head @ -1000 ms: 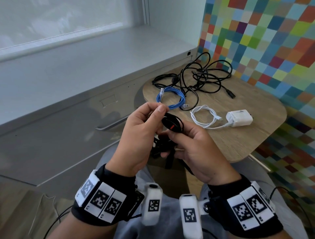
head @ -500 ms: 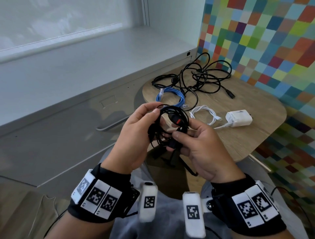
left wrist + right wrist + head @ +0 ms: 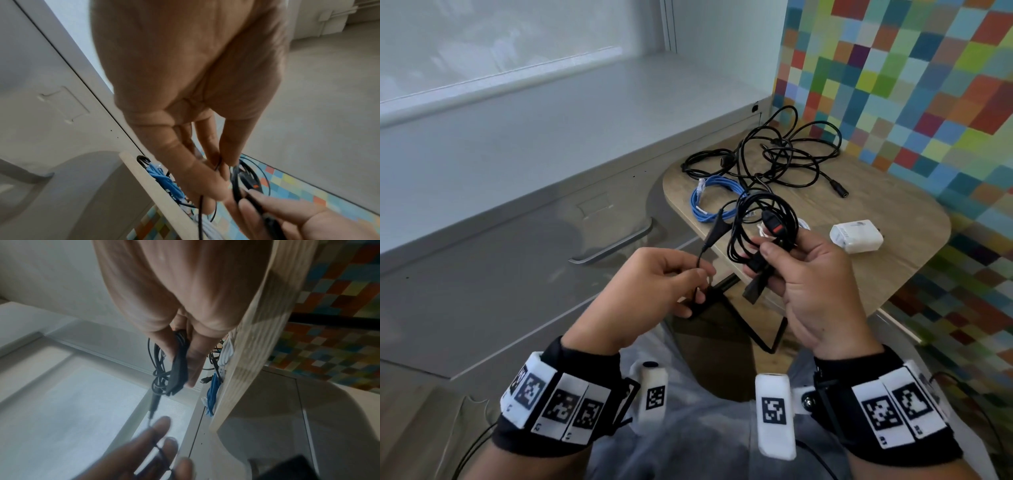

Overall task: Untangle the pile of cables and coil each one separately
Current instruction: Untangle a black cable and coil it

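Off the desk's (image 3: 893,274) near edge, right hand (image 3: 815,284) grips the looped, red-tabbed black cable (image 3: 760,222), left hand (image 3: 650,291) pinches its tail; right wrist view alone shows the plug's underside.

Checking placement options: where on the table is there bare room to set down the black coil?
Bare wood on the table lies right of the charger, and between the charger and the black tangle. The left half is crowded: blue cable and tangle. The right hand holds the coil.
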A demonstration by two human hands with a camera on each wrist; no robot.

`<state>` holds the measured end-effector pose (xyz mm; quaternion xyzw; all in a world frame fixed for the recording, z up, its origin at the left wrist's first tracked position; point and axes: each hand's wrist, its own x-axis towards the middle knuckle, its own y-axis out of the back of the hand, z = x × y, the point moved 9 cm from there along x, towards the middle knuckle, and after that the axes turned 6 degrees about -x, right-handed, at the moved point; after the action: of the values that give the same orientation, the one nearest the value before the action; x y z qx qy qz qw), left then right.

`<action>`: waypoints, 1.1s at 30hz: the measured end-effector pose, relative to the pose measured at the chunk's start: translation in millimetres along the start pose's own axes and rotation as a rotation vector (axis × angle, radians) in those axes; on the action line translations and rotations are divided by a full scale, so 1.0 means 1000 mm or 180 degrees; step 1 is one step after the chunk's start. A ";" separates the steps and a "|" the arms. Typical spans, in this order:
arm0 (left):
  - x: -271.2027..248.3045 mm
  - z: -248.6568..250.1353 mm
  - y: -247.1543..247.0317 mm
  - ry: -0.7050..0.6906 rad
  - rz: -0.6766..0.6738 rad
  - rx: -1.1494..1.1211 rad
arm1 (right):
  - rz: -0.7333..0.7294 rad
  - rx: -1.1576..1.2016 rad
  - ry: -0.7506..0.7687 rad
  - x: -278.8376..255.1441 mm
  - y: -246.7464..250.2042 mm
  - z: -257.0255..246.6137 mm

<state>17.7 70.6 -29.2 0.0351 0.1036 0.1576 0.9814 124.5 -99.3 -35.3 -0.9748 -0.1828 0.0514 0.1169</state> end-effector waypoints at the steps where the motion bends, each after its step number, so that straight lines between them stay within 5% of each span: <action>1: -0.002 0.003 -0.001 -0.0034 -0.0020 -0.0160 | 0.0023 -0.0103 0.0051 0.000 0.001 -0.001; 7: -0.010 0.025 -0.016 -0.0082 -0.0250 -0.1534 | 0.0015 -0.0740 0.0340 -0.004 -0.002 -0.004; 15: -0.004 0.032 -0.004 -0.0412 0.0377 -0.2847 | -0.0248 -0.0893 0.0237 -0.012 -0.020 0.003; 19: -0.003 0.033 0.000 -0.0628 0.0515 -0.2826 | -0.0365 -0.0635 0.0006 -0.015 -0.029 0.011; 28: -0.011 0.041 0.003 -0.1014 0.0874 -0.1523 | -0.0485 -0.0313 -0.0174 -0.017 -0.034 0.013; 33: -0.011 0.041 -0.004 -0.0874 0.0689 -0.2064 | -0.0578 -0.0285 -0.0174 -0.020 -0.038 0.013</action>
<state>17.4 61.9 12.1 -0.2461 -0.0886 0.2790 0.9240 91.2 -69.8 -37.4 -0.9567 -0.2757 0.0590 0.0724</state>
